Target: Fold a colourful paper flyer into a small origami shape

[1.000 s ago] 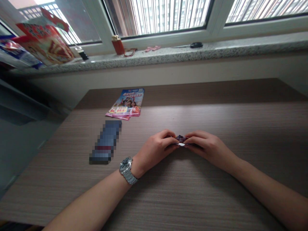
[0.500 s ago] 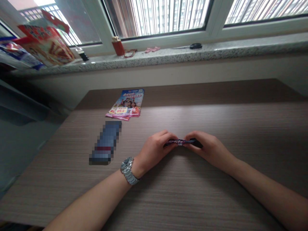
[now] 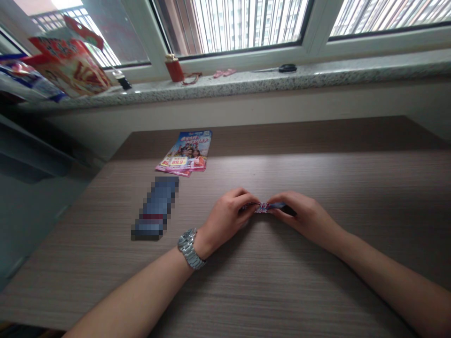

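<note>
Between my two hands is a small folded paper strip (image 3: 262,207) with a red, white and blue print. My left hand (image 3: 230,211), below which a silver watch circles the wrist, pinches its left end. The right end is pinched between the thumb and fingers of my right hand (image 3: 303,210). Much of the strip is hidden by my fingers. A few printed flyers (image 3: 188,150) lie overlapped on the brown table (image 3: 317,281), up and to the left of my hands. Nearer my left forearm rests a dark blue, pixelated flat object (image 3: 155,209).
Behind the table runs a granite windowsill (image 3: 225,87). On it stand a red food bag (image 3: 75,65), a small black-capped item (image 3: 121,80) and a red container (image 3: 174,69), with pink pieces (image 3: 224,73) and black-handled scissors (image 3: 287,68) lying to their right.
The folded strip has tilted slightly in my fingers, so more of its printed face shows. My left fingers have shifted a little; the right hand is almost unmoved.
</note>
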### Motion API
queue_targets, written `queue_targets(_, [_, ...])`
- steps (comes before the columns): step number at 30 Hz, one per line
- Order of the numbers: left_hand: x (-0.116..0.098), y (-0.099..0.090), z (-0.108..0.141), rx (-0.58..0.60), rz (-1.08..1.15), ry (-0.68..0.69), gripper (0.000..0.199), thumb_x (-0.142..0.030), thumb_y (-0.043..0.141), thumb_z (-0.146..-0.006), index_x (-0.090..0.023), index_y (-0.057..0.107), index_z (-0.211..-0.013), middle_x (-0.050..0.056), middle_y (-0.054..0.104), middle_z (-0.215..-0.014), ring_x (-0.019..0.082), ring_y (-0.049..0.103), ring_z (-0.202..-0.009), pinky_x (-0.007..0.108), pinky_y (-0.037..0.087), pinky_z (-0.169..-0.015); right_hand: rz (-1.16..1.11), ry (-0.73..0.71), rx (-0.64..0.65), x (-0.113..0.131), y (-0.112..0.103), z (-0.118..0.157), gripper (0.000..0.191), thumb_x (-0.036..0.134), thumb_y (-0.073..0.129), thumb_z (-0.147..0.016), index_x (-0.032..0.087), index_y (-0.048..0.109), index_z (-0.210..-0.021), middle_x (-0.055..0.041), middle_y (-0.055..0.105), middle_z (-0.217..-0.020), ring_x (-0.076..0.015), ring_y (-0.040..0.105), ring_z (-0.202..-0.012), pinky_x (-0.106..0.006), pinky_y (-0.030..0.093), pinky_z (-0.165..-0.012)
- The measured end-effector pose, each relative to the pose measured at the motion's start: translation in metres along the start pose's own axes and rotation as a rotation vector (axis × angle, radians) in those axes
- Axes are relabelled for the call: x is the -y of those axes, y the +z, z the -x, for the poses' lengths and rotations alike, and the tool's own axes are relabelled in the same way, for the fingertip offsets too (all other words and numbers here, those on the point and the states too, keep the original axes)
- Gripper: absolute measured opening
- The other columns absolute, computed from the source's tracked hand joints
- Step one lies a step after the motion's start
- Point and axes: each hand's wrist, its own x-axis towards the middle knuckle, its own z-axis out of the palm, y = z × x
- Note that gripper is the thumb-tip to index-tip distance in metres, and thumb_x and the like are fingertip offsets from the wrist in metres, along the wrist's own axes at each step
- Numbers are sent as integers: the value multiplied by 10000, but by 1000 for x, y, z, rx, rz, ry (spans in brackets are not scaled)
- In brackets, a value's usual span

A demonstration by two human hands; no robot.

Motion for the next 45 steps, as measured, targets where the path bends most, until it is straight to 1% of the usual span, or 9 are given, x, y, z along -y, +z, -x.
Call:
queue_targets(10, [2, 3, -2, -36, -36, -62, 97, -226, 651, -972, -193, 685, -1056, 37, 674, -1002, 178, 622, -954, 317, 502, -868, 105, -102, -15, -5, 2, -4, 228, 268, 603, -990, 231, 655, -1209, -109, 712, -1126, -244, 666, -1012, -402, 558, -870])
queue_targets(17, [1, 3, -3, -59, -57, -86, 90, -224, 652, -966, -201, 708, -1033, 54, 630, -1048, 185, 620, -977, 329, 520, -875, 200, -175, 36, -4, 0, -3, 274, 261, 595, -995, 264, 679, -1256, -98, 726, -1204, -261, 665, -1084, -454, 547, -923])
queue_targets(23, [4, 5, -3, -67, -182, -13, 124, -269, 635, -983, -214, 709, -1066, 65, 656, -1044, 201, 609, -966, 348, 513, -857, 191, -171, 52, 0, -1, -5, 267, 234, 588, -991, 282, 720, -1220, -97, 734, -1178, -253, 683, -1040, -439, 577, -894])
queue_targets(26, [4, 2, -3, -49, -267, 77, 144, -296, 607, -1003, -228, 723, -1053, 60, 679, -1060, 197, 615, -960, 352, 506, -859, 210, -160, 52, -2, 0, -4, 270, 247, 580, -999, 287, 717, -1227, -98, 728, -1184, -255, 674, -1052, -444, 576, -901])
queue_targets(31, [-1, -6, -1, 65, -372, 238, 209, -317, 553, -1033, -231, 720, -1124, 58, 703, -1154, 202, 651, -1016, 359, 522, -895, 212, -156, 47, -4, 1, -3, 256, 257, 585, -995, 273, 733, -1204, -111, 722, -1174, -260, 672, -1045, -441, 577, -894])
queue_targets(34, [-5, -8, 0, 146, -397, 227, 219, -298, 539, -1040, -221, 711, -1153, 58, 706, -1159, 192, 668, -1012, 330, 538, -883, 218, -148, 34, -2, 0, -3, 256, 255, 598, -986, 291, 744, -1194, -115, 726, -1154, -265, 680, -1025, -441, 585, -867])
queue_targets(37, [-6, -8, 0, 173, -399, 200, 222, -272, 530, -1045, -230, 696, -1185, 53, 709, -1169, 175, 683, -1006, 298, 549, -867, 214, -144, 18, 0, -1, -4, 250, 253, 605, -981, 288, 750, -1181, -116, 728, -1143, -266, 681, -1020, -442, 586, -865])
queue_targets(41, [-5, -8, -1, 166, -412, 209, 215, -263, 526, -1045, -224, 695, -1173, 54, 726, -1140, 170, 703, -978, 280, 558, -829, 215, -138, 23, -1, 0, -3, 261, 254, 586, -992, 289, 737, -1201, -116, 719, -1158, -267, 669, -1042, -446, 578, -879])
queue_targets(45, [-3, -8, -1, 136, -398, 222, 219, -274, 526, -1045, -218, 691, -1179, 42, 741, -1130, 170, 716, -970, 267, 564, -808, 220, -155, 41, -5, 2, -2, 267, 268, 591, -993, 242, 712, -1229, -130, 707, -1175, -271, 649, -1052, -451, 562, -897])
